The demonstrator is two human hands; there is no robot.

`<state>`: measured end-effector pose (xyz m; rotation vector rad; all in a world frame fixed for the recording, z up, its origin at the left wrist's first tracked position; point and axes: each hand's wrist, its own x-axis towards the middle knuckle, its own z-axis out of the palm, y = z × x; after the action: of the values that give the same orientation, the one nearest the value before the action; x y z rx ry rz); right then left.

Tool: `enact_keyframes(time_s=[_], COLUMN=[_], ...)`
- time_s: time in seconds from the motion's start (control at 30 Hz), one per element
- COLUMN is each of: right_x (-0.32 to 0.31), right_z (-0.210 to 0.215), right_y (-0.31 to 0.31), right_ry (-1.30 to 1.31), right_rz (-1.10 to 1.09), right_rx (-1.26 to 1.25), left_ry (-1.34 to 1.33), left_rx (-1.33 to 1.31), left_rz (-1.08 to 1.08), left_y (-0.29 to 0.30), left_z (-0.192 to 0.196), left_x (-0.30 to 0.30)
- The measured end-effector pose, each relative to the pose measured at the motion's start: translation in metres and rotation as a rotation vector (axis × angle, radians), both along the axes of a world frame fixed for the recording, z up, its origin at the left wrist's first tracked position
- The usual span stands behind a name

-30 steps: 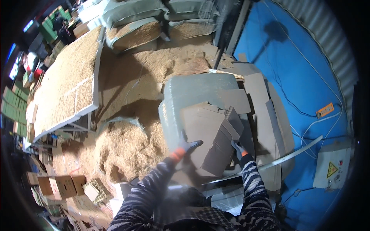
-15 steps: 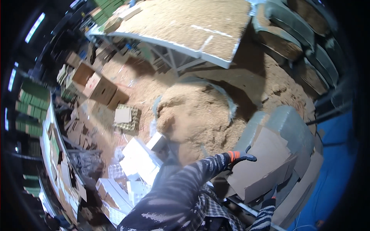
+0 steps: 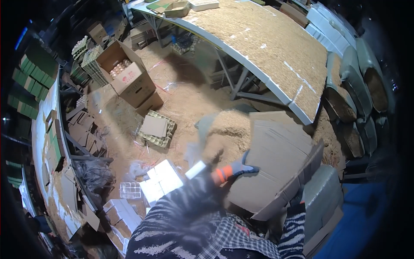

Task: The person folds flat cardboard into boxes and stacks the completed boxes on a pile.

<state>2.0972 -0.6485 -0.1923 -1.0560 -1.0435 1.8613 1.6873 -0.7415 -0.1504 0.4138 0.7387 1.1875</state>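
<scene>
A flattened brown cardboard box (image 3: 276, 151) is held up in front of me, above the woven sacks at the right. My left hand (image 3: 244, 167), in a grey-blue glove with an orange cuff, grips its left edge; some fingers are hidden by the board. At its lower right edge, my right hand (image 3: 296, 197) in a dark glove also holds it, mostly hidden between the cardboard and the sleeve. Behind the cardboard a heap of sawdust-like material (image 3: 230, 125) is partly covered.
A long table (image 3: 258, 41) spread with loose tan material stands ahead. Filled sacks (image 3: 355, 82) lie at the right. An open carton of eggs (image 3: 133, 82), egg trays (image 3: 161, 136) and white foam boxes (image 3: 161, 181) sit on the left. A grey-green sack (image 3: 323, 194) lies beside my right arm.
The flattened box has been lifted off the sacks and moved left and away with both hands. My view has shifted right, showing more of the table.
</scene>
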Motion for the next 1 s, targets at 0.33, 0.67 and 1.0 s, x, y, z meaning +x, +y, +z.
enact_keyframes(time_s=[0.33, 0.67, 1.0], right_x=[-0.203, -0.291, -0.528], right_z=[0.147, 0.104, -0.001], right_y=[0.015, 0.07, 0.115], right_ry=[-0.089, 0.022, 0.115], right_rz=[0.189, 0.436, 0.62], right_rx=[0.02, 0.043, -0.063], left_ry=[0.255, 0.19, 0.505], left_rx=[0.087, 0.093, -0.039], left_rz=[0.251, 0.273, 0.52], left_y=[-0.054, -0.07, -0.066], left_z=[0.094, 0.081, 0.031], left_x=[-0.11, -0.216, -0.381])
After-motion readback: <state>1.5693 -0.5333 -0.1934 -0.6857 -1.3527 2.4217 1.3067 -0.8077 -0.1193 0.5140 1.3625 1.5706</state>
